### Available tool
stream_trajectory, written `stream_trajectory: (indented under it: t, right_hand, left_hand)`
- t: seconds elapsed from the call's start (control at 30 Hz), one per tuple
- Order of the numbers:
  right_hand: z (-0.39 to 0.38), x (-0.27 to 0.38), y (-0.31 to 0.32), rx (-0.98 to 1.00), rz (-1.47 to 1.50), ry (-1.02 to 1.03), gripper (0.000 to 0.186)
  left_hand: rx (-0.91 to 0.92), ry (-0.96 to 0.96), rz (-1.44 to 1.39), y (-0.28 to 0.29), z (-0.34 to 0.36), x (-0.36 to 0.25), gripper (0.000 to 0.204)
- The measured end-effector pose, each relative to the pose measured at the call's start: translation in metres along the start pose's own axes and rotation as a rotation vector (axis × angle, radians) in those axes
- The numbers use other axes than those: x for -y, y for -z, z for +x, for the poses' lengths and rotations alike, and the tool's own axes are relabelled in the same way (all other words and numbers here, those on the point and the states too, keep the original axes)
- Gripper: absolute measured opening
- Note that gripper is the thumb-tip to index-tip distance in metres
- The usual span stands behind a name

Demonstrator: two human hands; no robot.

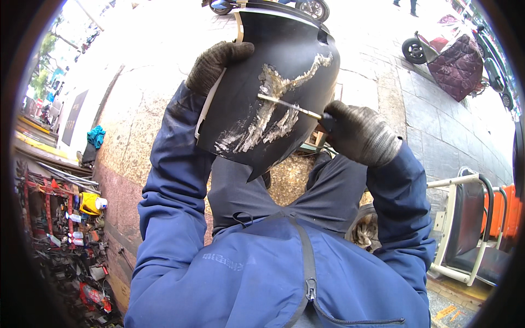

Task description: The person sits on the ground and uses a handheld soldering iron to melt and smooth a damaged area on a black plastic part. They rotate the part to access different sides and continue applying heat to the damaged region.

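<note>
A black curved plastic panel [232,95], apparently a scooter body panel, is held up in front of me above my knees. Rough, grey-beige branching seams [268,112] run across its face. My left hand [216,66], in a dark knit glove, is closed on the panel's upper left edge, thumb over the front. In my gloved right hand [361,134] is a thin tool with a metal shaft [292,105] and a dark handle; its exact kind is unclear. The shaft lies across the seams, its tip near their middle. My fingers wrap the handle and partly hide it.
At left, a red rack [49,202] stands among many small parts, bottles and a yellow container [90,203]. A dark-seated chair with a pale frame [465,229] is at right. Farther off are a scooter with a quilted maroon cover [456,68] and a teal cloth [95,136].
</note>
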State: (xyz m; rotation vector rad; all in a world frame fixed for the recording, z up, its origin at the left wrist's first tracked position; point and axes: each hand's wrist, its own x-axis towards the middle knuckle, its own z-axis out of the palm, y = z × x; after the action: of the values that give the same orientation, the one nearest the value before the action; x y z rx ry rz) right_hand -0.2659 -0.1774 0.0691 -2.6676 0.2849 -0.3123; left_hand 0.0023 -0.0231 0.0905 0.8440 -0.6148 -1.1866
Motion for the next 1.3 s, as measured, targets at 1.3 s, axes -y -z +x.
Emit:
stream_trajectory:
  t: [1.3]
  right_hand:
    - [-0.032, 0.05, -0.041, 0.075, 0.233, -0.175, 0.041]
  left_hand:
    - [-0.115, -0.22, 0.205, 0.037, 0.012, 0.001, 0.018]
